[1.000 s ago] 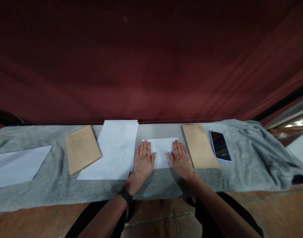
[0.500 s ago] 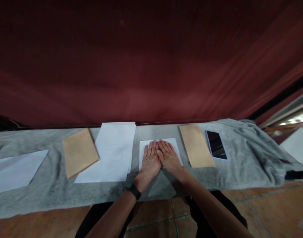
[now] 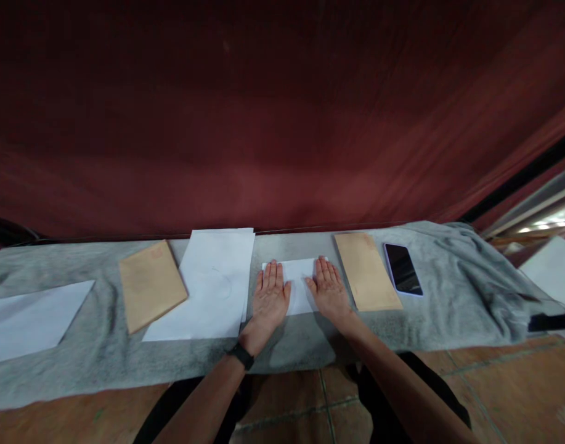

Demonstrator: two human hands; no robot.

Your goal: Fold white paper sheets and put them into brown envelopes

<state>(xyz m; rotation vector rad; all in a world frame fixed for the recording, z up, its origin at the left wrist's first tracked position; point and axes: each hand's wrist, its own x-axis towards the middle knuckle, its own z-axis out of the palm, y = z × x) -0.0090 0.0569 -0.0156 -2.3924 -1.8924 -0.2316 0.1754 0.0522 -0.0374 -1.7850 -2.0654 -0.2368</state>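
Observation:
A small folded white sheet (image 3: 300, 285) lies on the grey cloth (image 3: 310, 339) in front of me. My left hand (image 3: 269, 297) is pressed flat on the sheet's left end, fingers stretched out and together. My right hand (image 3: 329, 290) lies flat on its right end in the same way. A strip of white paper shows between the two hands. A black band is round my left wrist.
A stack of white paper (image 3: 212, 280) and a brown envelope (image 3: 150, 283) lie to the left, with another white sheet (image 3: 28, 317) at the far left. To the right are a second brown envelope (image 3: 365, 271) and a dark phone (image 3: 402, 268). A red curtain hangs behind.
Half a second ago both hands met at the middle of the folded sheet. They have since slid apart to its two ends, flat on the paper.

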